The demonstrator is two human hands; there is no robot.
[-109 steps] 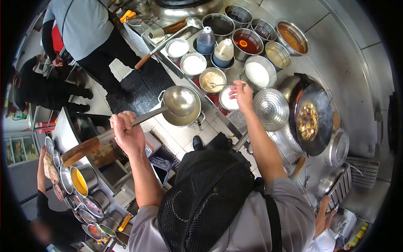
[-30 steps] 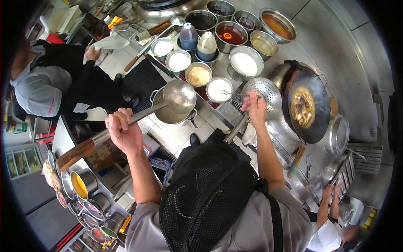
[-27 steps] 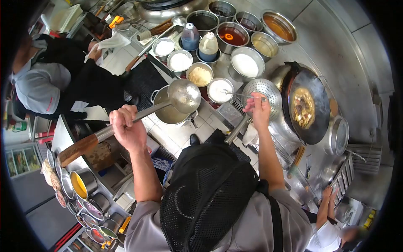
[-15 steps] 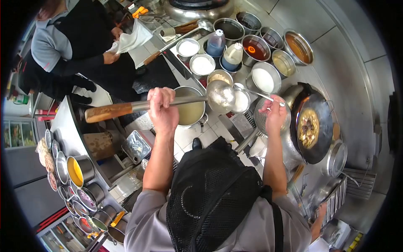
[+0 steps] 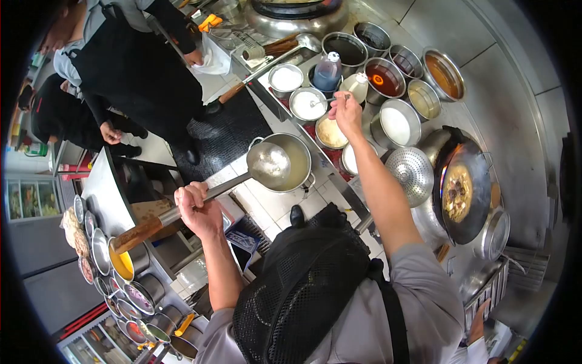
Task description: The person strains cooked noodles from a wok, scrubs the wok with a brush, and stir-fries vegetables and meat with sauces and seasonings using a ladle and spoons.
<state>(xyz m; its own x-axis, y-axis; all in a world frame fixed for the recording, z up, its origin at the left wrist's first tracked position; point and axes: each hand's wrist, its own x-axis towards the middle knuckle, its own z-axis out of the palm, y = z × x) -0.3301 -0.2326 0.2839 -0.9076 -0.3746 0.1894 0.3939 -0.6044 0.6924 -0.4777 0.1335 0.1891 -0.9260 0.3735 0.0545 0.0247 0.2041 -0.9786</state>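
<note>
My left hand (image 5: 200, 209) is closed round the metal shaft of a long ladle (image 5: 139, 235) with a wooden grip. The ladle's bowl hangs over a pot (image 5: 306, 145) of pale liquid, and I cannot tell whether they touch. Between the fingers of my right hand (image 5: 345, 114) is a small spoon (image 5: 327, 100), its tip at the white powder (image 5: 308, 108) in a round metal tub. A tub of beige powder (image 5: 331, 132) lies just below that hand. Beside it stand a squeeze bottle of dark liquid (image 5: 328, 71) and a paler bottle (image 5: 355, 88).
At right, food (image 5: 458, 193) sits in a wok (image 5: 476, 212) on the burner. A perforated strainer (image 5: 409, 177) lies beside it. Several sauce pots (image 5: 386, 77) line the back. A co-worker in a black apron (image 5: 139, 79) stands at upper left. Ingredient containers (image 5: 133, 288) crowd the left counter.
The ladle has swung down and left, over the pot. My right hand has moved up and left with the spoon to the white powder. The co-worker at upper left has shifted.
</note>
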